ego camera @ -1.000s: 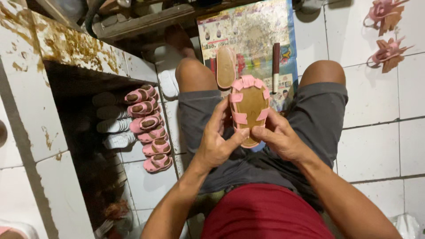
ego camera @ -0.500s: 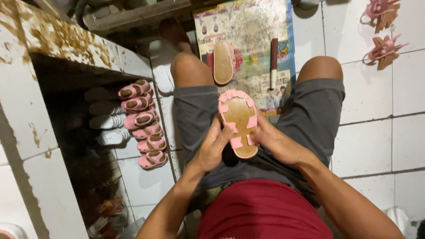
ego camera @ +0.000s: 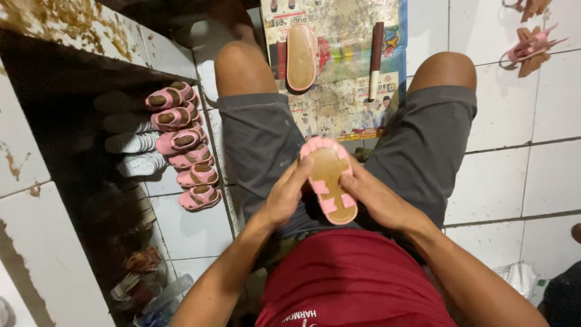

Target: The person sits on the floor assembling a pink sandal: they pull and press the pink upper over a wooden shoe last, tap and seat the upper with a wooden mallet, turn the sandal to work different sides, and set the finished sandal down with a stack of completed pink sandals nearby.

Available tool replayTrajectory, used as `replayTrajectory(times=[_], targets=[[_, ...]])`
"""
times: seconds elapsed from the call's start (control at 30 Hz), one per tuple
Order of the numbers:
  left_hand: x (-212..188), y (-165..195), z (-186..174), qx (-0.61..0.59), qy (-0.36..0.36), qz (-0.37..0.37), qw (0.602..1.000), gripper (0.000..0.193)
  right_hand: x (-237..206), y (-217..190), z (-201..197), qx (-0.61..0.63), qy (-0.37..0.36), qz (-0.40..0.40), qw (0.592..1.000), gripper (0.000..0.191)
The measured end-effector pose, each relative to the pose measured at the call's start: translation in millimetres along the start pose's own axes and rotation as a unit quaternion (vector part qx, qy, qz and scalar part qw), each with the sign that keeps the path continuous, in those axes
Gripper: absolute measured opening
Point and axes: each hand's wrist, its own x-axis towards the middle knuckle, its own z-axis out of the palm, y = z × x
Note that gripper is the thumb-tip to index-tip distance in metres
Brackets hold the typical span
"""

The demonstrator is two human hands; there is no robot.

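A small pink sandal with a brown insole [ego camera: 330, 178] rests on my lap, sole side up with pink strap tabs folded over its edge. My left hand [ego camera: 284, 197] grips its left edge, thumb on the insole. My right hand [ego camera: 378, 200] presses against its right edge. On a printed paper sheet [ego camera: 339, 97] between my knees lie a loose brown sole with pink rim [ego camera: 301, 57] and a dark stick-like tool [ego camera: 376, 57].
A row of several finished pink sandals [ego camera: 181, 145] stands on the tiled floor at left, beside a dark stained shelf opening holding pale soles [ego camera: 130, 145]. More pink sandal parts [ego camera: 529, 45] lie at top right. A plastic bag [ego camera: 520, 278] sits at lower right.
The sandal came down from raised in front of me to my lap, and both hands moved down with it. The view has moved closer.
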Motion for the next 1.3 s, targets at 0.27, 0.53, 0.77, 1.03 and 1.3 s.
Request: replayTrajectory(times=[0.27,0.53,0.77,1.03,1.3], targets=[[-11,-14,10,-0.041,0.02,0.008,0.999,0.043,-2,27,-11,0.002,0.046,0.01,0.999,0.065],[-26,8,8,0.019,0.013,-0.017,1.0,0.038,-4,29,3,-0.145,0.032,-0.099,0.984,0.046],[-25,24,15,0.121,0.071,0.008,0.99,0.032,-3,5,-2,-0.176,0.04,-0.086,0.98,0.044],[-22,23,30,0.3,0.128,0.058,0.943,0.035,13,12,-18,-0.157,0.0,-0.081,0.984,0.027],[-12,35,3,0.025,-0.051,0.0,0.998,0.065,38,-23,-40,-0.171,0.058,-0.035,0.983,0.037]])
